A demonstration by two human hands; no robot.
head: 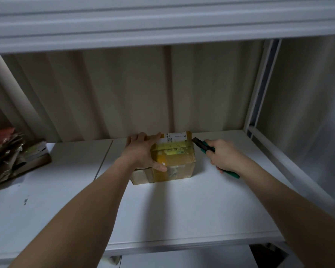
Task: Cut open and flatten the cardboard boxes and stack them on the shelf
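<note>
1. A taped cardboard box (172, 161) is seen resting on the white shelf (182, 209), slightly towards 12 o'clock of its centre, with a white label at its far top edge.
2. The left hand (141, 151) is laid palm-down over the box's top at its 9 o'clock side; the fingers are extended to the far edge, and the thumb is pressed along the near top edge. The forearm is stretched out from 7 o'clock.
3. A green-handled utility knife (207, 149) is gripped by the right hand (224, 155), fingers curled tightly round the handle; the dark tip is pointed at the box's upper corner at 3 o'clock, just beside it. Contact cannot be judged.
4. A pile of flattened cardboard (12, 155) is seen at 9 o'clock on the shelf, well apart from the box.
</note>
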